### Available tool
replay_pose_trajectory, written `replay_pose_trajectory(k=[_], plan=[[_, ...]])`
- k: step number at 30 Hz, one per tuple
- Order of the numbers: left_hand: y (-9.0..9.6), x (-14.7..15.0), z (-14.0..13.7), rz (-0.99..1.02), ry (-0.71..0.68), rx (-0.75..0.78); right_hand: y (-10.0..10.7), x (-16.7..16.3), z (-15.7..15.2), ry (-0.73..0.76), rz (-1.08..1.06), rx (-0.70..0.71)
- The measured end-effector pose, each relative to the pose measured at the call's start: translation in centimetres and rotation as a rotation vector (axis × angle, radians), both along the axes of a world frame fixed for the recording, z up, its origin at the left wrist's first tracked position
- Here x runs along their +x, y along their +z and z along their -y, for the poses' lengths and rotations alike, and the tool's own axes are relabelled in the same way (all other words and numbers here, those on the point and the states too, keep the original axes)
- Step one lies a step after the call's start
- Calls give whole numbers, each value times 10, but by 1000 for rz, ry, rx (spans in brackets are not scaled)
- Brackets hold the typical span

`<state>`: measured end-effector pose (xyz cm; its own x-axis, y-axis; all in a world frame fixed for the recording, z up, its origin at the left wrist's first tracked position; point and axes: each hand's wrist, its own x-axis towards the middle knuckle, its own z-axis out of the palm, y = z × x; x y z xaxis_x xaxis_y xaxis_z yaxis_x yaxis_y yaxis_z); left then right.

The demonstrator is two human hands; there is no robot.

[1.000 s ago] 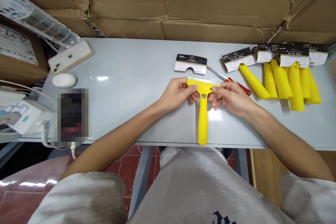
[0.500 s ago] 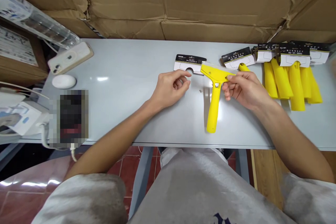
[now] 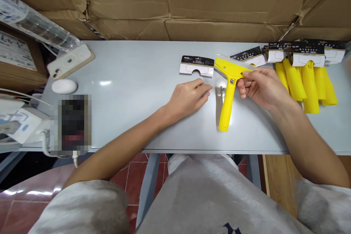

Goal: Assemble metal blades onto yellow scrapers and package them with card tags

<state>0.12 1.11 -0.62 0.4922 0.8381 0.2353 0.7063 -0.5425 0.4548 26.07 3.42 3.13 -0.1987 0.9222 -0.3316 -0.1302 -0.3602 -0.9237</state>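
My right hand (image 3: 260,86) grips a yellow scraper (image 3: 228,104) by the right end of its head, thumb on top near a small hole. The scraper's handle points down toward the table's front edge, and a clear strip runs along its head. Tiny metal screws (image 3: 222,87) lie on the table beside the handle. My left hand (image 3: 190,97) rests palm down just left of the scraper, its thumb and index fingertips slightly apart at the tabletop. What lies beneath these fingertips is hidden. Behind that hand is a black-and-white header card (image 3: 196,66) with a half-round cutout.
Several yellow scraper handles (image 3: 311,87) with black-and-white cards lie at the right. On the left are a phone (image 3: 70,61), a white oval case (image 3: 64,86), a blurred-out device (image 3: 72,124) and a power strip with cables (image 3: 30,122). Cardboard (image 3: 170,3) stands along the back edge.
My left hand has moved right and turned palm down over the spot where a small screw lay. The scraper in my right hand has shifted slightly right and up.
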Motion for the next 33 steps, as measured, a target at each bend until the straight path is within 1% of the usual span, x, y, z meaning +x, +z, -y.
replay_pose_trajectory(k=[3, 5, 8, 11, 16, 21, 23, 26, 29, 31, 33], plan=[[7, 14, -6, -18, -35, -28, 2, 3, -4, -53, 14, -4], [11, 26, -13, -69, -56, -44, 3, 4, -4, -74, 23, -4], [15, 43, -25, -165, -60, -66, 3, 2, -4, -69, 30, -2], [18, 51, -34, -232, -85, -91, 4, 0, -3, -51, 36, -5], [22, 49, -37, -270, -73, -118, 6, -3, -1, -34, 55, -21], [25, 28, -26, -280, 19, -62, 6, -7, 3, -51, 37, -24], [25, 15, -23, -183, 43, -22, 4, -9, 5, -35, 26, -30], [24, -3, -21, 93, 70, 73, 1, -12, 8, 0, 19, -39], [23, -10, -20, 321, 73, 157, -1, -16, 12, 19, 25, -50], [22, -8, -19, 389, 61, 171, -1, -18, 14, 37, 31, -62], [22, -5, -17, 412, 51, 159, -2, -20, 15, 57, 35, -68]])
